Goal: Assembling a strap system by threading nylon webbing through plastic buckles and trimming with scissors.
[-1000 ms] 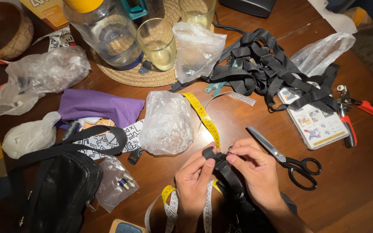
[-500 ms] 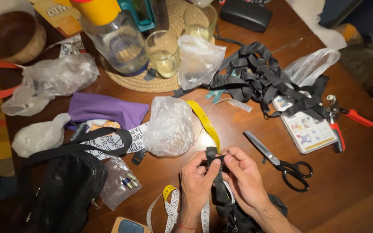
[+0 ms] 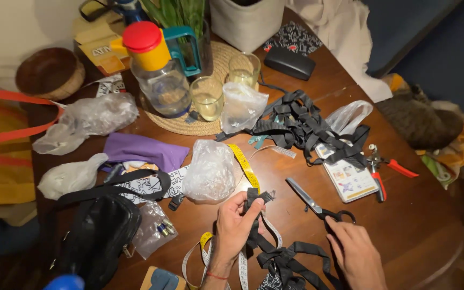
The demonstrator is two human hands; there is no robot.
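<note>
The left hand [image 3: 237,225] holds the end of a black webbing strap [image 3: 253,200]; its fingers are closed around the strap, above the wooden counter [image 3: 420,215]. The rest of the strap runs down to a loose heap near the lower edge. The right hand [image 3: 353,252] lies on the counter with its fingers loosely spread, the fingertips touching the black handles of the scissors [image 3: 318,205]. A yellow tape measure [image 3: 244,167] lies just beside the strap, next to a crumpled plastic bag [image 3: 209,172].
</note>
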